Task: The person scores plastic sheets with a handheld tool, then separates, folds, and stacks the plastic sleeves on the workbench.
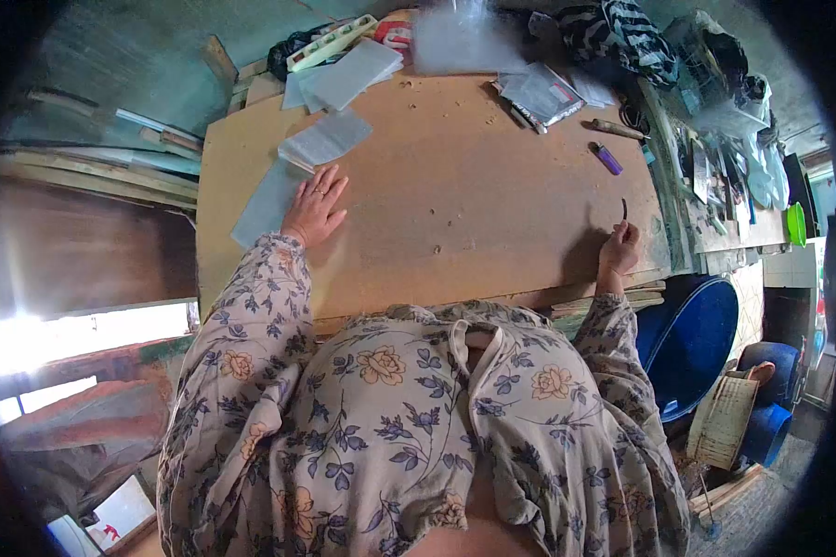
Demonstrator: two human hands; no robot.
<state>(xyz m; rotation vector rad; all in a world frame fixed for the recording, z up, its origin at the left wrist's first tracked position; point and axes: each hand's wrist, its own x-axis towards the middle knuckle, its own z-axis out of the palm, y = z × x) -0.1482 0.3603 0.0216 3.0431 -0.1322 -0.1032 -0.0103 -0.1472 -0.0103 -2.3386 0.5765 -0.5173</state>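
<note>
Pinching dark strip in right grip, short of purple lighter and silvery packet; resting left grip wide on worktop, at edge of translucent sheet.

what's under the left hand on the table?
Left hand: a translucent sheet shows along its left side, bare tabletop along its right. Directly beneath is covered, so can't tell how far the sheet runs under it.

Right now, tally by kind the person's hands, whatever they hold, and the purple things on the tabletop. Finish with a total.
Hands, left hand and right hand: 2
Held things, thin dark strip: 1
Purple things, purple item: 1
Total: 4
</note>
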